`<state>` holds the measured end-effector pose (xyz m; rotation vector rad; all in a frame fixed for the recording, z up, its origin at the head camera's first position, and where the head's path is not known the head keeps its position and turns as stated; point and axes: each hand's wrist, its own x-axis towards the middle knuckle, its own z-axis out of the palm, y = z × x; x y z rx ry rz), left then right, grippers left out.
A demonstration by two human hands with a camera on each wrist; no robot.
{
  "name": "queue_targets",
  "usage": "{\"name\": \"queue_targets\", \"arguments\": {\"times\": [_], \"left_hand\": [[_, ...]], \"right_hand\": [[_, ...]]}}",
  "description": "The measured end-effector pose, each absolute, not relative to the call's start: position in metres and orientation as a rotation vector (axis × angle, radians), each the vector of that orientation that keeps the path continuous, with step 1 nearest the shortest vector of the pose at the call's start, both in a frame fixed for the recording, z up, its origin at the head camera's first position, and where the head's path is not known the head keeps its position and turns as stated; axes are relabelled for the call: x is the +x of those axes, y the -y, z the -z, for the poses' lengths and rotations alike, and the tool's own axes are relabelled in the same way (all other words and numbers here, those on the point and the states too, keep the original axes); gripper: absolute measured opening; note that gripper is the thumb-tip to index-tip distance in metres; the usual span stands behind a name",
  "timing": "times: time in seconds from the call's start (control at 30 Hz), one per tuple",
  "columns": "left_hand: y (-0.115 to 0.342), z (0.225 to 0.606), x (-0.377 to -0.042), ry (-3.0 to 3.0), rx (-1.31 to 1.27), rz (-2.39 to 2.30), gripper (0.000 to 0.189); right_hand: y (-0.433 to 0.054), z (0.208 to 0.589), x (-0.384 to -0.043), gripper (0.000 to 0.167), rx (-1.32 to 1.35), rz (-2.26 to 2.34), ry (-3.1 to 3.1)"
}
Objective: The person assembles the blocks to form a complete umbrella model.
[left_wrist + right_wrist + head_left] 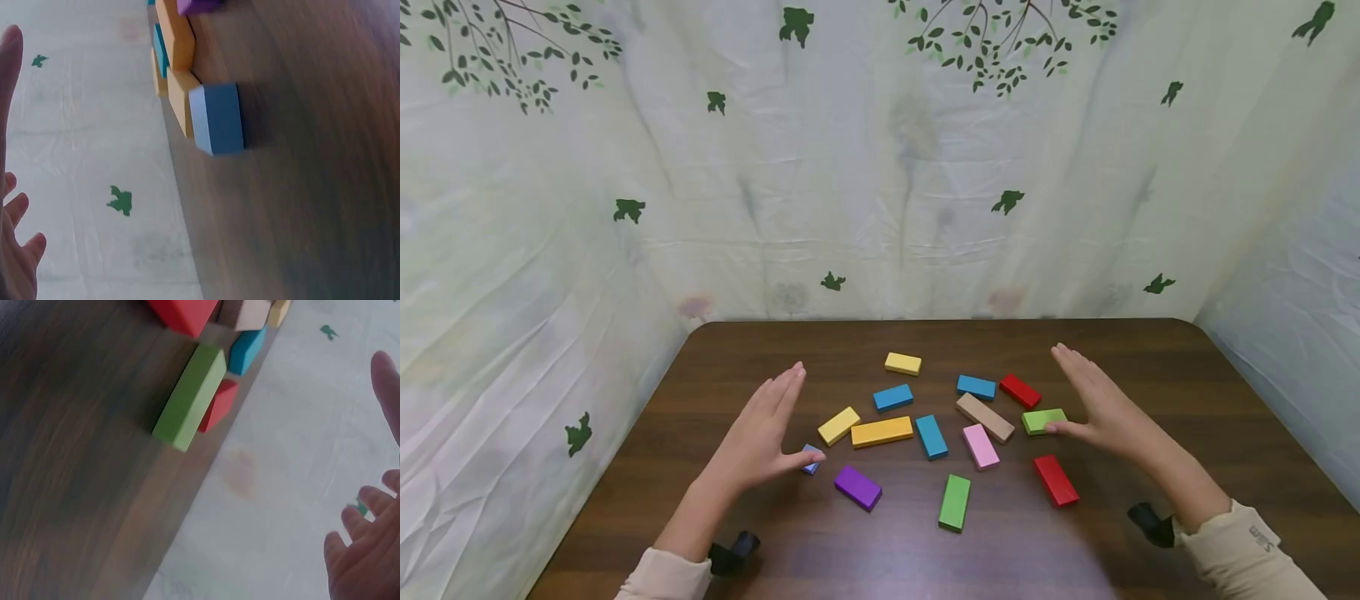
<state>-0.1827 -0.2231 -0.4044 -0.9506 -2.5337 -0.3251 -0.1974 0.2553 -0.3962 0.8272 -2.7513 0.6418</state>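
My left hand [760, 442] hovers at the left of the scattered blocks, fingers straight and thumb spread, holding nothing. Its thumb overlaps a small light blue block [810, 460] in the head view; the left wrist view shows that block [219, 119] apart from the fingers. Opposite it, my right hand [1108, 412] is held up at the right side with straight fingers and nothing in it. A light green block [1039, 421] lies by its thumb tip, and in the right wrist view this green block [190, 397] rests on the table. Nearby are a red block [1056, 481] and a purple block [858, 487].
Between the hands lie several more blocks, including an orange block [882, 432], a beige block [986, 417], a pink block [981, 447] and a green block [954, 503]. They rest on a brown wooden table [820, 550]. A pale leaf-printed curtain [887, 167] hangs behind it.
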Motion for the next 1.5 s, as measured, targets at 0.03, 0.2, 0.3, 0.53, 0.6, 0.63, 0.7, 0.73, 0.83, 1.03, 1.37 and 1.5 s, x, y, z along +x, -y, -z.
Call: {"name": "queue_targets", "arguments": {"times": [0.03,0.2,0.3,0.53,0.6,0.63,0.7,0.73,0.83,1.03,1.37,1.5], "left_hand": [[0.221,0.404,-0.181,2.54,-0.948,0.336,0.107],[0.21,0.404,-0.173,2.545,-0.961,0.384,0.11],[0.204,0.405,-0.169,2.538,-0.98,0.406,0.111],[0.191,0.408,-0.159,2.573,-0.987,0.485,0.115],[0.187,0.41,-0.156,2.584,-0.98,0.528,0.118],[0.185,0.41,-0.154,2.59,-0.978,0.557,0.118],[0.18,0.412,-0.151,2.584,-0.975,0.615,0.12],[0.178,0.413,-0.149,2.581,-0.976,0.65,0.12],[0.171,0.416,-0.145,2.579,-0.985,0.733,0.121],[0.161,0.424,-0.142,2.589,-1.013,0.836,0.116],[0.15,0.434,-0.136,2.663,-0.984,0.948,0.109],[0.145,0.438,-0.135,2.674,-0.994,0.943,0.106]], "right_hand": [[-0.253,0.397,-0.197,0.106,0.834,-0.668,2.751],[-0.244,0.399,-0.195,0.105,0.851,-0.789,2.776],[-0.238,0.401,-0.194,0.103,0.87,-0.834,2.782],[-0.227,0.405,-0.187,0.097,0.869,-0.902,2.807],[-0.225,0.407,-0.186,0.095,0.843,-0.933,2.836],[-0.223,0.408,-0.185,0.094,0.83,-0.941,2.851],[-0.22,0.41,-0.184,0.093,0.828,-0.957,2.851],[-0.219,0.411,-0.183,0.091,0.83,-0.957,2.851],[-0.214,0.416,-0.183,0.088,0.856,-0.942,2.834],[-0.207,0.424,-0.183,0.079,0.93,-0.969,2.816],[-0.2,0.432,-0.181,0.074,0.864,-1.114,2.88],[-0.198,0.436,-0.181,0.071,0.859,-1.144,2.877]]}}
